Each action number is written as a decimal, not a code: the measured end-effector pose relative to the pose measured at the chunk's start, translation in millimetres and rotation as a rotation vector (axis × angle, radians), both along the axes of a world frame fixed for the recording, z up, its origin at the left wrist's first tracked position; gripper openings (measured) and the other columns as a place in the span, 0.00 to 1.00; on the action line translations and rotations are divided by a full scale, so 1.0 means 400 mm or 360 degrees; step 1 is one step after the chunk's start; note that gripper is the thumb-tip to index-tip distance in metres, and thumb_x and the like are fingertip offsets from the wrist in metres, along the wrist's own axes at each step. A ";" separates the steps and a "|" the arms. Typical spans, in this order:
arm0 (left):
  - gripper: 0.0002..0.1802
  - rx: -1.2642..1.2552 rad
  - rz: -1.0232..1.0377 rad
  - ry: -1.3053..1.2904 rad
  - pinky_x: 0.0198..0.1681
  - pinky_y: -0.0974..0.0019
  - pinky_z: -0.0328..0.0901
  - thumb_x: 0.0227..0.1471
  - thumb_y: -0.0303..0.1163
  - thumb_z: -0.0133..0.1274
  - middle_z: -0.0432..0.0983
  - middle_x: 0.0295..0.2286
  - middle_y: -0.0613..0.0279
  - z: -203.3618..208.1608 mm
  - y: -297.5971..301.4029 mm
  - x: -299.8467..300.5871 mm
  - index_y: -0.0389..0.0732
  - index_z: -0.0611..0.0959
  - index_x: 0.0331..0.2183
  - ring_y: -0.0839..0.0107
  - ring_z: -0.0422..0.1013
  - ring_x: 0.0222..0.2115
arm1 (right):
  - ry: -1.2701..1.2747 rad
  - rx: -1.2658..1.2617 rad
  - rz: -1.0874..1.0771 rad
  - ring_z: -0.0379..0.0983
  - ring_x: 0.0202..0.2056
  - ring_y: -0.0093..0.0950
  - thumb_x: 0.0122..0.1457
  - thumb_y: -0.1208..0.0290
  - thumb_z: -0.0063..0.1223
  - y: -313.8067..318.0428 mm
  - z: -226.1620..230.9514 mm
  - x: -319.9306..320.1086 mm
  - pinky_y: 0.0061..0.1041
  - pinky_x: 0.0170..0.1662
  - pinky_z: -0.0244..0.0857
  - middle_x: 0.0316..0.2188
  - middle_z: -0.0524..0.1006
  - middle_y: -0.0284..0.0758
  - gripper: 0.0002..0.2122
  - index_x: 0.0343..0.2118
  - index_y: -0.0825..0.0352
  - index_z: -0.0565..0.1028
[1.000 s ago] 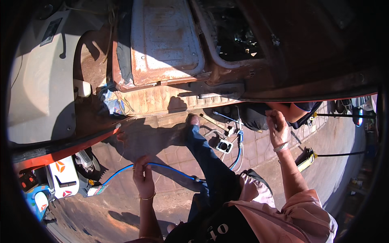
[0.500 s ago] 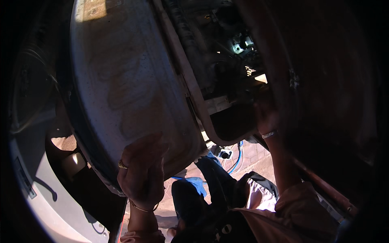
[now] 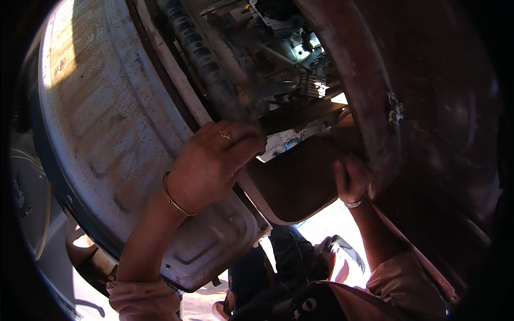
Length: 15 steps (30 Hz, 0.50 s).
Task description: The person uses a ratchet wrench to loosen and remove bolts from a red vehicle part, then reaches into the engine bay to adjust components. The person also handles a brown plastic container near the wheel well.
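My left hand (image 3: 214, 160) wears a ring and a thin bangle. It reaches across a pale, rust-stained metal panel (image 3: 134, 128) to the rim of a vehicle's opening, its fingers bent and pressed together; what they hold, if anything, is hidden. My right hand (image 3: 353, 179), with a metal band at the wrist, is closed by the inner edge of a dark red body panel (image 3: 428, 123). Its contents cannot be made out. Between the hands lies a dark brown rounded sheet (image 3: 297, 182), in the lower end of the opening.
Inside the opening are a ribbed black hose (image 3: 195, 51) and several shaded mechanical parts, one bright metal piece (image 3: 301, 52) among them. A grey vehicle part with a dark handle (image 3: 88, 306) stands at the lower left. My legs (image 3: 289, 249) show below, over sunlit ground.
My left hand has moved up and right, from the pale panel's lower end to the opening's rim. My right hand is slightly lower, and its closed fingers are clearer. The view has shifted and brightened.
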<state>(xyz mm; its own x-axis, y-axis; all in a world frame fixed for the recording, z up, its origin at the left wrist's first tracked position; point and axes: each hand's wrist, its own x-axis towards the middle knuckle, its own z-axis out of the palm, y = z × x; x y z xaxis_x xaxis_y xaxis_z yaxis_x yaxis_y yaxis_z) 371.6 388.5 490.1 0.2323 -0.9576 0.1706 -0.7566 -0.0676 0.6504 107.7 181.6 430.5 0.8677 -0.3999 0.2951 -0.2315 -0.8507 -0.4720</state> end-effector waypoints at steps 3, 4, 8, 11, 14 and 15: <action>0.18 -0.0005 -0.0085 -0.0040 0.45 0.58 0.67 0.40 0.20 0.59 0.77 0.41 0.62 -0.034 -0.011 0.035 0.44 0.83 0.38 0.61 0.74 0.43 | -0.0045 0.0005 -0.0009 0.72 0.19 0.38 0.52 0.78 0.57 -0.001 -0.001 0.006 0.30 0.22 0.66 0.20 0.76 0.40 0.02 0.25 0.70 0.76; 0.18 -0.0021 -0.0114 -0.0075 0.45 0.59 0.67 0.39 0.21 0.59 0.77 0.40 0.63 -0.043 -0.014 0.042 0.43 0.83 0.38 0.61 0.73 0.43 | -0.0077 0.0011 -0.0005 0.72 0.18 0.37 0.52 0.78 0.57 -0.002 -0.002 0.010 0.30 0.21 0.66 0.19 0.76 0.40 0.02 0.25 0.70 0.76; 0.20 0.0000 -0.0123 -0.0132 0.47 0.61 0.64 0.38 0.25 0.61 0.77 0.40 0.66 -0.066 -0.017 0.036 0.43 0.83 0.39 0.64 0.72 0.43 | -0.0076 0.0109 0.0061 0.71 0.17 0.34 0.52 0.78 0.55 -0.009 0.001 0.016 0.28 0.20 0.63 0.18 0.75 0.37 0.03 0.23 0.67 0.75; 0.22 0.0046 -0.0094 -0.0147 0.48 0.62 0.62 0.37 0.26 0.60 0.77 0.40 0.67 -0.076 -0.019 0.024 0.43 0.83 0.40 0.65 0.71 0.44 | -0.0013 0.0094 0.0072 0.70 0.16 0.32 0.53 0.77 0.54 -0.014 0.007 0.021 0.28 0.19 0.61 0.17 0.74 0.35 0.05 0.22 0.66 0.75; 0.22 0.0040 -0.0087 -0.0151 0.49 0.62 0.60 0.38 0.27 0.60 0.76 0.41 0.67 -0.079 -0.020 0.020 0.43 0.83 0.41 0.65 0.71 0.44 | 0.0014 0.0109 0.0074 0.69 0.15 0.32 0.54 0.77 0.54 -0.009 0.013 0.025 0.28 0.18 0.60 0.16 0.73 0.35 0.06 0.21 0.65 0.74; 0.22 0.0020 -0.0087 -0.0161 0.50 0.62 0.60 0.38 0.27 0.60 0.76 0.41 0.67 -0.080 -0.022 0.022 0.43 0.83 0.41 0.66 0.71 0.44 | 0.0000 0.0119 0.0070 0.68 0.15 0.32 0.54 0.76 0.54 -0.011 0.013 0.028 0.28 0.18 0.60 0.16 0.72 0.34 0.06 0.20 0.65 0.74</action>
